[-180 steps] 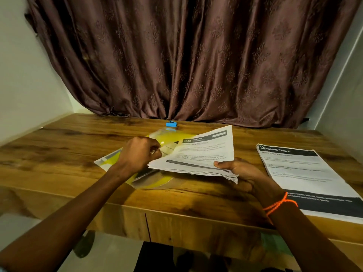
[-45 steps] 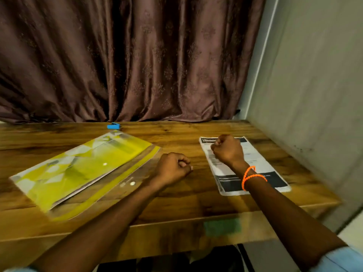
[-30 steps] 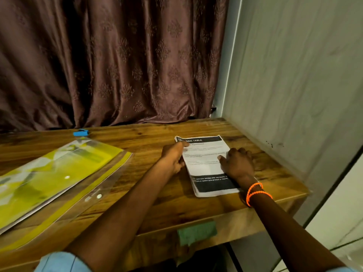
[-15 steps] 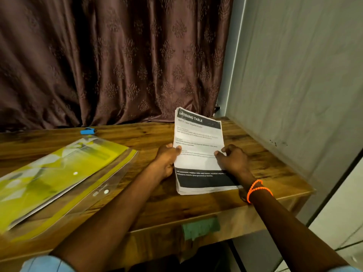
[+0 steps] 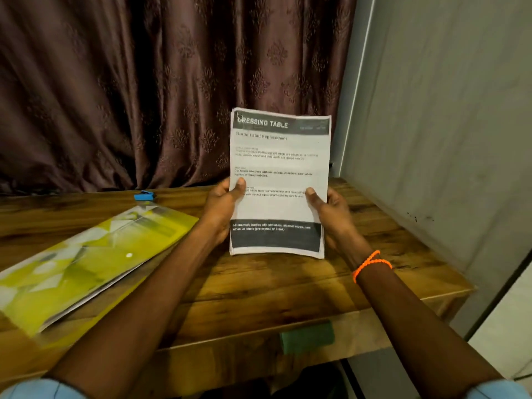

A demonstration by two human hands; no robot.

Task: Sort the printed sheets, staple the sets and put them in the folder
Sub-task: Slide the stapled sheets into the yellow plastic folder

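A stack of printed sheets (image 5: 280,168) headed "DRESSING TABLE" stands upright with its lower edge near the wooden table (image 5: 259,283). My left hand (image 5: 221,210) grips its left edge, thumb on the front page. My right hand (image 5: 331,214) grips the right edge the same way. A clear plastic folder (image 5: 86,260) with yellow-printed sheets inside lies flat on the table to the left. A small blue stapler (image 5: 143,195) sits at the back by the curtain.
A brown patterned curtain (image 5: 144,82) hangs behind the table. A grey wall (image 5: 446,125) borders the table's right side. A green patch of tape (image 5: 307,336) is stuck on the table's front edge.
Both hands moved from the folder to the stack at the right and raised it from lying flat to standing upright. The view turned right.
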